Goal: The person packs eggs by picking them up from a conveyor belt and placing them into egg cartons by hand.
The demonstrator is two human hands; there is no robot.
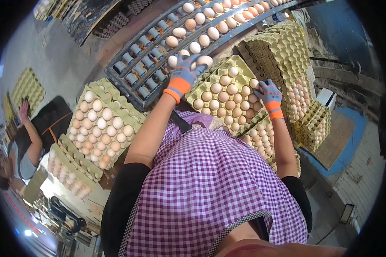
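My left hand (182, 75), in a grey and orange glove, is at the lower edge of a roller conveyor (141, 53). Its fingers curl around eggs, with a pale egg (205, 61) beside the thumb. Rows of white and brown eggs rest on the rollers beyond it. My right hand (270, 93), gloved alike, is at the right edge of a pulp egg tray (206, 88) close in front of me. Its fingertips grip an egg there, partly hidden by the glove. Many eggs sit in this tray, with some cups near the conveyor bare.
Filled egg trays (98, 128) stand at the left. More filled trays (260, 138) are by my right forearm. A tall stack of trays (276, 51) rises at the right. At the far left, another person (32, 141) has a hand at a bare tray (28, 90).
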